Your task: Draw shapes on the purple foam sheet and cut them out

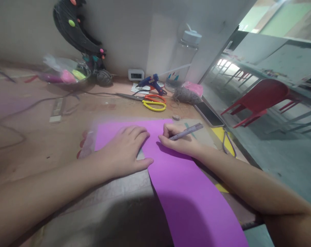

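A purple foam sheet (181, 185) lies on the brown table (37, 144) and hangs over its near edge. My left hand (126, 151) lies flat on the sheet's left part, fingers stretched out, pressing it down. My right hand (179, 139) is closed round a purple-grey pen (186, 131), with the pen's tip at the sheet near my left fingertips. A yellow sheet (222, 137) shows from under the purple one at the right.
Scissors with orange and yellow handles (152, 101), a blue glue gun (151, 83), grey yarn (186, 95), a phone (209, 114) and a water bottle (187, 51) stand behind the sheet. A clear bowl of craft bits (65, 73) sits far left. A red chair (260, 99) stands beyond the right edge.
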A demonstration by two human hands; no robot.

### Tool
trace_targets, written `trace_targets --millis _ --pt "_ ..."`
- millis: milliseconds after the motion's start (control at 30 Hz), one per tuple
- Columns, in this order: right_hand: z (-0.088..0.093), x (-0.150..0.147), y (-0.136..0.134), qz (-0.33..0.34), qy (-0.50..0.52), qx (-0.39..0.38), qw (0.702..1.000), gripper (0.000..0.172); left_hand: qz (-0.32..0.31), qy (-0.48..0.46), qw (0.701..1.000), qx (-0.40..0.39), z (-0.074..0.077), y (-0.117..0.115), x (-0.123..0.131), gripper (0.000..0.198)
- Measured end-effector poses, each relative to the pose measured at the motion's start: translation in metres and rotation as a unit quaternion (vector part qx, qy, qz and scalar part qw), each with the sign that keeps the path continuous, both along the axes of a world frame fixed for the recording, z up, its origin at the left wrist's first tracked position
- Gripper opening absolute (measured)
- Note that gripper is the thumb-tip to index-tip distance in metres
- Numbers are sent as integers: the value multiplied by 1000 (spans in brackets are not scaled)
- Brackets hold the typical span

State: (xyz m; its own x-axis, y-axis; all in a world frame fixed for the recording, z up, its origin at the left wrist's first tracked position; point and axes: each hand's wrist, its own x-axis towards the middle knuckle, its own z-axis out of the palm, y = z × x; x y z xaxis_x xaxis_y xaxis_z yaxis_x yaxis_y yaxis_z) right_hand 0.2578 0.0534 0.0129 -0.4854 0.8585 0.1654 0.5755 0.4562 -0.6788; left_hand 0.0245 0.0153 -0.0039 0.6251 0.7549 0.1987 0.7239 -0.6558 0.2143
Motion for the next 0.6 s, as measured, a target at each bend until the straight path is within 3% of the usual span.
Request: trace_targets --millis 233,333,467,600 --pt "1 -9 -15 31 38 -50 998 28 -6 3 1000 8 -1 1 0 72" --pt "2 -8 -14 8 91 -68 993 31 -6 8 1000 9 0 1 0 70" --pt "10 1 4 -82 182 -50 979 29 -3 12 1000 10 0 1 -1 71" --pt "19 22 31 -111 215 -48 969 30 -5 12 1000 10 -1 1 -1 71"
